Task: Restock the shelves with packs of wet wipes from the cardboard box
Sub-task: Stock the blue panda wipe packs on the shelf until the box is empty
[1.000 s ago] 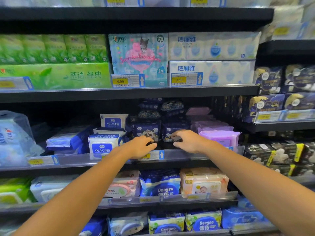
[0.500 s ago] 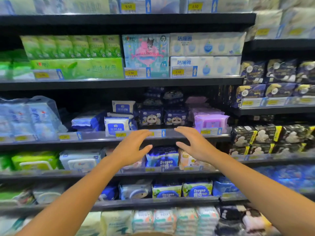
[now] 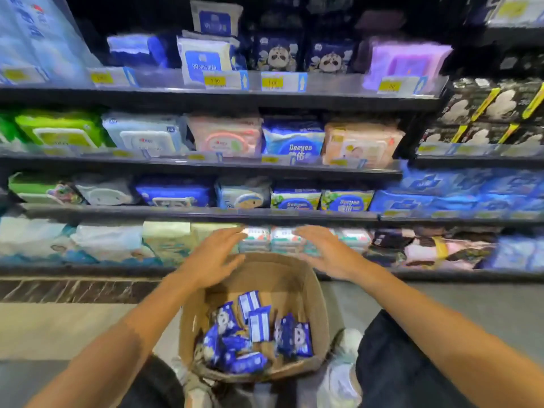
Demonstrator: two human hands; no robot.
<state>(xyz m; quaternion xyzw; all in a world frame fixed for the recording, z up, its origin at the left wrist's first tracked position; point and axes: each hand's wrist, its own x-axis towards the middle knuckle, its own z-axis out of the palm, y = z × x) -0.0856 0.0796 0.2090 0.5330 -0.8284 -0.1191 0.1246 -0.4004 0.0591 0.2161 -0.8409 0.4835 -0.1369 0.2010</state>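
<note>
Four black shelf tiers [image 3: 206,214] fill upper frame; brown cardboard box [image 3: 312,293] on grey floor [image 3: 485,313]; left hand [image 3: 213,256] and right hand [image 3: 326,251] spread, empty.

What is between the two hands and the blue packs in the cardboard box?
Head view: only bare inner box wall. The left hand and right hand, both open and empty, hover above the cardboard box; the blue packs lie at its bottom.

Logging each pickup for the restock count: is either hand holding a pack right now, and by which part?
Nothing is held. The left hand and right hand hover open above the cardboard box; the blue wet wipe packs lie inside, untouched.
</note>
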